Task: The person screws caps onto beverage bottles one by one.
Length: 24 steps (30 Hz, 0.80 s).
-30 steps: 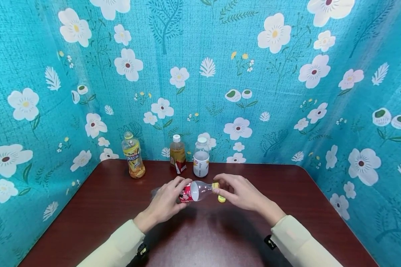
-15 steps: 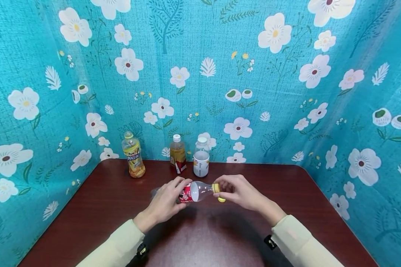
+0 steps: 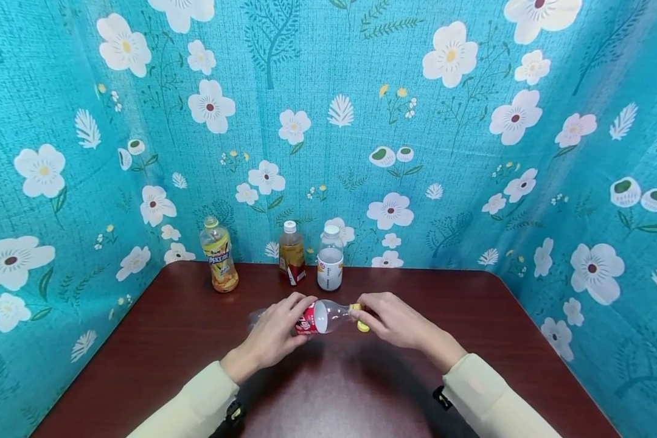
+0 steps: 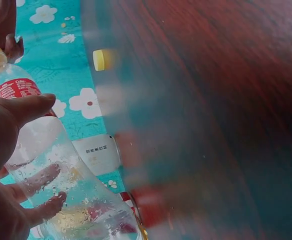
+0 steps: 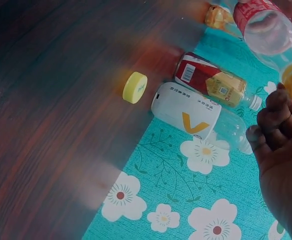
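Left grip round bottle, droplets visible only from left wrist

The left hand is holding a red-labelled bottle sideways over the bench; the right hand is pinching its yellow cap, and a loose yellow lid is lying just beside. A yellow-labelled bottle, a brown bottle and a white-labelled bottle are standing before the flowered curtain.

I am holding the left arm and right arm out ahead, both slanting inward. My left hand is gripping, its thumb set apart from the fingers; from my end, the right hand is pinching between thumb and bent fingers.
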Available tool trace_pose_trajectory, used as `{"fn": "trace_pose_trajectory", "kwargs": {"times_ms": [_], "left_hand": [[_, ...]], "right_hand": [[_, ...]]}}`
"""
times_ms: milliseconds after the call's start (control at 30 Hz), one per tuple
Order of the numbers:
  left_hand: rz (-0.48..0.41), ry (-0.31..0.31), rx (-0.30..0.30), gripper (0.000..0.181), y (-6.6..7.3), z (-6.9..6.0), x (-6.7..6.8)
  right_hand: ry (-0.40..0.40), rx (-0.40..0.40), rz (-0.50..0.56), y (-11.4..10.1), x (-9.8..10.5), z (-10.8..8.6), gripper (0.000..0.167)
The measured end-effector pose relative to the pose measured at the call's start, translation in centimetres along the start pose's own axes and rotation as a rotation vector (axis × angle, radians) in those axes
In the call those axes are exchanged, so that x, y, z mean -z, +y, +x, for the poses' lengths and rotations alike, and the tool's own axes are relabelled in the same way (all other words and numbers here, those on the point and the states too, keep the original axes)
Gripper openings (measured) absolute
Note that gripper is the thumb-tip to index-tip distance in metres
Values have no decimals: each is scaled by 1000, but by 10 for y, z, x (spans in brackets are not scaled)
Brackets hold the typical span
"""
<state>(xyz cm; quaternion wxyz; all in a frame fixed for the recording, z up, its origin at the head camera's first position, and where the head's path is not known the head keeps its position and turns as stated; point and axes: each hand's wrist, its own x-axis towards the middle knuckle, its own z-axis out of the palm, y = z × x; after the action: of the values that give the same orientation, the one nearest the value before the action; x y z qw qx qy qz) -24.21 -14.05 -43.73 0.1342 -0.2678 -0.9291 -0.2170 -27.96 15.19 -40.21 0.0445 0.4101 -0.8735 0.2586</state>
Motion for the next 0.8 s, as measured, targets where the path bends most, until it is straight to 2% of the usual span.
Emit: {"fn": "trace_pose_trajectory", "kwargs": {"times_ms": [200,267,333,433,533,633,800], "left_hand": [[9,10,-28,81,2,2,0],[7,3,-20,82,2,2,0],[3,-10,-6,82,2,1,-1],[-1,-21,5,82,1,1,-2],[0,-21,12,83,-1,0,-2],[0,-20,18,84,-2,0,-1],[-3,-26,4,84,-4,0,0]], "right_hand": [[7,-50,-94,-3,1,-1,29],[14,-58,-70,-2,2,-2,27],[28,-54,-4,-1,2,-3,22],[67,-8,107,3,4,-3,14],[88,60,177,4,7,-3,26],[85,109,186,3,9,-1,35],[78,122,165,3,8,0,32]]}}
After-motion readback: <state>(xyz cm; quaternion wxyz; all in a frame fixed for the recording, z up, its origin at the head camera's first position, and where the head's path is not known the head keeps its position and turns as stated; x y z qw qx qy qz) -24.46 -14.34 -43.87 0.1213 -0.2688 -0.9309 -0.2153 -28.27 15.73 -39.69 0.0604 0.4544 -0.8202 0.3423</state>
